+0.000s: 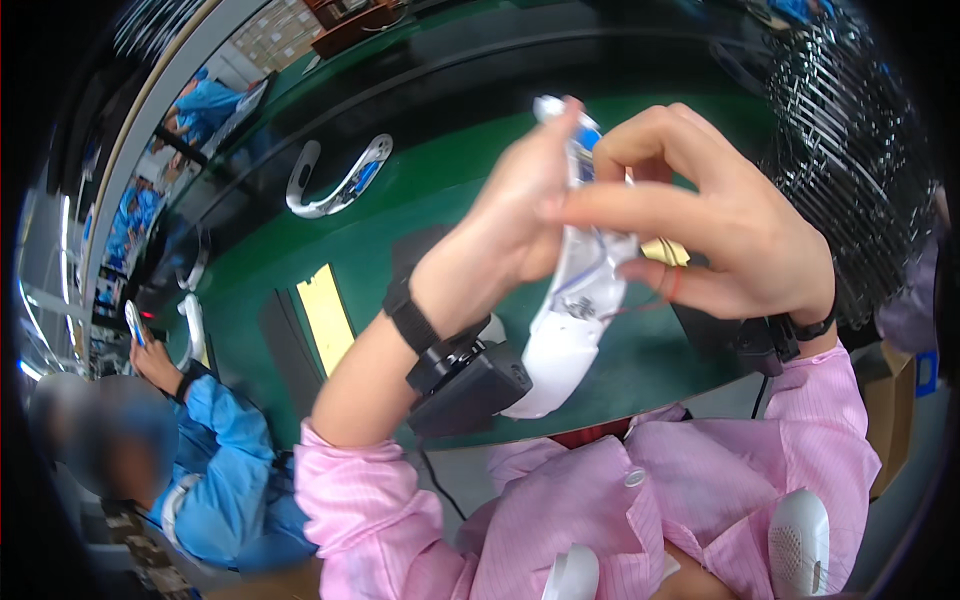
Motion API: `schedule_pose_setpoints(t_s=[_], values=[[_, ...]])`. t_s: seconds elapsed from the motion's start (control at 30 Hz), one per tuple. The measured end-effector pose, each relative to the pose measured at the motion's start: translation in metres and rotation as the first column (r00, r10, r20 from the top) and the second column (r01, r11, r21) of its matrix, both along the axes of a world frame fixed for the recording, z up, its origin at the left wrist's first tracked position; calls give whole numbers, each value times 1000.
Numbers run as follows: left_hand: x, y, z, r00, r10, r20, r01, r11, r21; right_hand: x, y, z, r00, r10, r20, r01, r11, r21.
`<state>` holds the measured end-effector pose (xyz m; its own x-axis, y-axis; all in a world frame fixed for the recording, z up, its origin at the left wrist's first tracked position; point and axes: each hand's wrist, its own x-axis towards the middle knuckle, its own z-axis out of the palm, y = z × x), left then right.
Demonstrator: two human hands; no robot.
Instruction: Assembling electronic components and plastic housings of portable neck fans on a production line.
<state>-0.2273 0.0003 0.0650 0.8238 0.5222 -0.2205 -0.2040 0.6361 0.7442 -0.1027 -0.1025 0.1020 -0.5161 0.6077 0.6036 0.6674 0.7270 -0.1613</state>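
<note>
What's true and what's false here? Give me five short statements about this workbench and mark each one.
1. The left hand and right hand are both at a curved white piece. True.
2. The table is bright red. False: the table is green.
3. A second white piece lies on the table, left of both hands. True.
4. The left wrist is bare. False: it wears a black strap.
5. The nearby co-worker's sleeve is pink. False: that blue sleeve contrasts with the wearer's own pink sleeve.
</note>
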Motion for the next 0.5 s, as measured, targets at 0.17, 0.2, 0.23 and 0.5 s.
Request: schedule_pose_setpoints(t_s=[0.17, 0.2, 0.23, 0.5], values=[[-6, 0, -25, 916, -402, 6, 401, 913, -77, -1, 3, 12, 925, 349, 149, -273, 886, -376], [-8, 1, -27, 876, -482, 29, 481, 866, -134, 3, 3, 18, 915, 369, 162, -283, 874, -394], [-12, -5, -27, 855, -511, 92, 519, 848, -110, 5, 5, 23, 910, 404, 95, -293, 788, -542], [-67, -47, -26, 826, -546, 136, 553, 833, -9, -10, 2, 17, 962, 11, -272, -171, 803, -571]])
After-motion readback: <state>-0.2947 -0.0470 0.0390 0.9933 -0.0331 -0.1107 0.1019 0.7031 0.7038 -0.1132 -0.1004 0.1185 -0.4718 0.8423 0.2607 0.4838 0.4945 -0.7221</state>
